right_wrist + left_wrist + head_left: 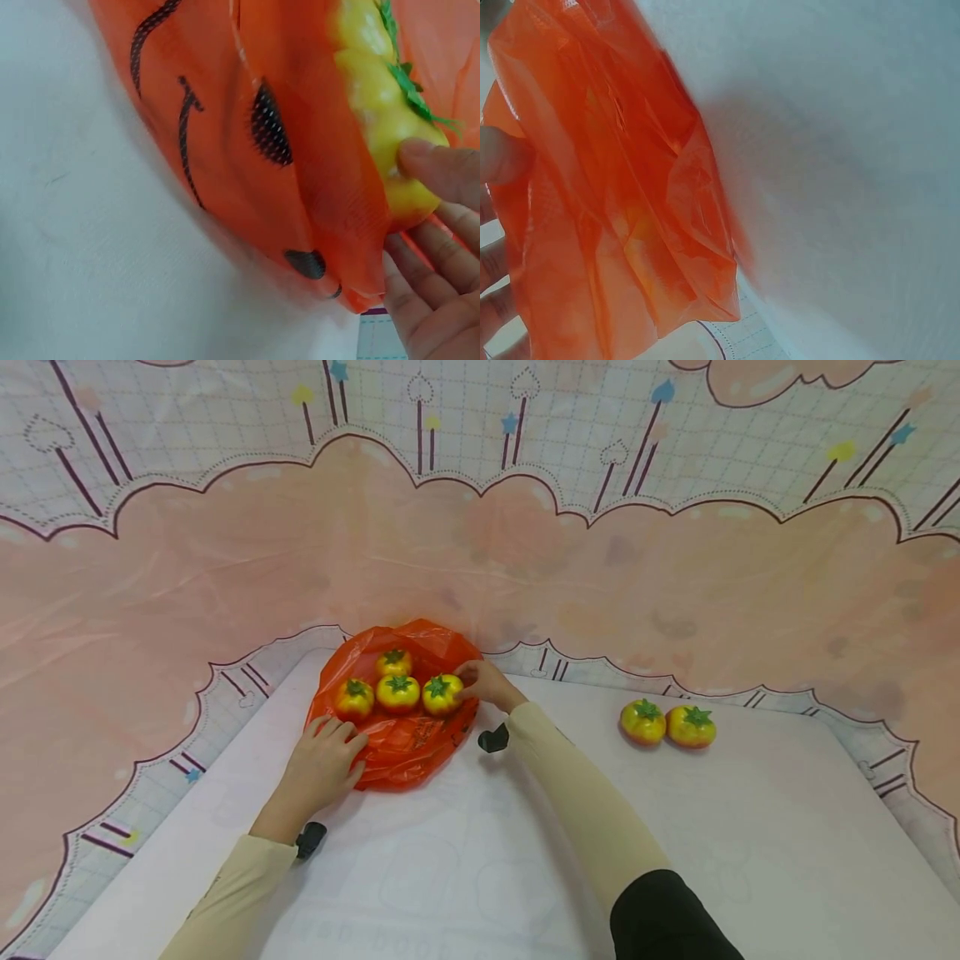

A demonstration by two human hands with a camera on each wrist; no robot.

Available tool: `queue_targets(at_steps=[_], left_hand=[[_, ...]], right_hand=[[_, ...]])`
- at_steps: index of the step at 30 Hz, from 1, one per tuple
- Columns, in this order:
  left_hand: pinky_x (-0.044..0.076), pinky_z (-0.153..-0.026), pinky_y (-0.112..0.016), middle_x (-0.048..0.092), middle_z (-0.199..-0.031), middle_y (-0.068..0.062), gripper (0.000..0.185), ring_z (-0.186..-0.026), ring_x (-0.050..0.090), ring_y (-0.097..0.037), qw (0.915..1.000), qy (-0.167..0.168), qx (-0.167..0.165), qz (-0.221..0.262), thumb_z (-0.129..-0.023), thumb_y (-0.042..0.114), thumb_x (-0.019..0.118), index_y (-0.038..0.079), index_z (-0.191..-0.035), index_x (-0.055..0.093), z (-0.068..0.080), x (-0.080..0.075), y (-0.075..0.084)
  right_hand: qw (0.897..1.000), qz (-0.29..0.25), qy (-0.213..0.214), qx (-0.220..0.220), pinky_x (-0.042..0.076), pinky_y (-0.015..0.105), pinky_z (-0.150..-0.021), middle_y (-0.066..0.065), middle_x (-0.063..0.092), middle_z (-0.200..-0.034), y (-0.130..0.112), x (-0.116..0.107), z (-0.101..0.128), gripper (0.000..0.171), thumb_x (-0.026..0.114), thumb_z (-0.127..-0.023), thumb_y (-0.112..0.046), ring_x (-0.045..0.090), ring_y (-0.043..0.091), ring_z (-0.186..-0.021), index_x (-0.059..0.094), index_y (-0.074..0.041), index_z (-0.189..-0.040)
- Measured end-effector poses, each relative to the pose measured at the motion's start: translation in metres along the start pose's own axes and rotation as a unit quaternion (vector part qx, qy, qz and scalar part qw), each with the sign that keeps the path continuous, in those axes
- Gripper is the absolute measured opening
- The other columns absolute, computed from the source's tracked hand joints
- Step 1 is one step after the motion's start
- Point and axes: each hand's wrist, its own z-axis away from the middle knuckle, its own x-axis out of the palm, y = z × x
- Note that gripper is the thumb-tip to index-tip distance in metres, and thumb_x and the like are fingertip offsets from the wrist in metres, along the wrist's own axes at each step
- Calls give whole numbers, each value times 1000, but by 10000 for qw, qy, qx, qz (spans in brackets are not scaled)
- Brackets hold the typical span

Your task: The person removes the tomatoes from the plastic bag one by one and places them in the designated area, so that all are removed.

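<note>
An orange plastic bag (401, 739) lies open on the white table (480, 860) with several yellow-red tomato-like fruits inside. My right hand (480, 683) holds the rightmost fruit (442, 693) in the bag between thumb and fingers. The right wrist view shows the thumb (442, 169) on that fruit (375, 97) behind the printed bag wall (247, 150). My left hand (324, 762) rests palm down on the bag's near left edge. In the left wrist view its fingers (493, 262) lie against the crumpled bag (615, 187).
Two more of the same fruits (642, 721) (691, 727) sit side by side on the table to the right. A pink and white patterned cloth (480, 552) rises behind the table and drapes round its edges.
</note>
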Motion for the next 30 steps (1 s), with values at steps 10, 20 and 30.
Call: queue_targets(at_steps=[10, 20, 30], left_hand=[[42, -99, -56, 67, -97, -15, 32, -97, 58, -33, 10000, 59, 17, 16, -71, 17, 79, 7, -99, 69, 0, 0, -1], [41, -99, -56, 67, -99, -15, 33, -98, 58, -34, 10000, 5, -3, 31, -71, 18, 79, 7, -101, 68, 0, 0, -1], [42, -99, -56, 67, -99, -15, 34, -98, 59, -34, 10000, 14, 38, -23, -71, 18, 80, 7, -100, 68, 0, 0, 0]], right_hand=[[9997, -105, -5, -229, 43, 35, -105, 14, 58, -129, 9, 1, -3, 45, 71, -81, -8, 54, 27, -122, 55, -3, -123], [9996, 41, -48, -259, 41, 40, -107, 9, 59, -129, 19, 1, -6, 51, 75, -78, -16, 52, 26, -121, 58, -12, -126], [9987, 237, -350, -296, 36, 41, -110, 10, 55, -134, 15, 0, -4, 54, 74, -77, -8, 47, 27, -125, 57, -13, -128]])
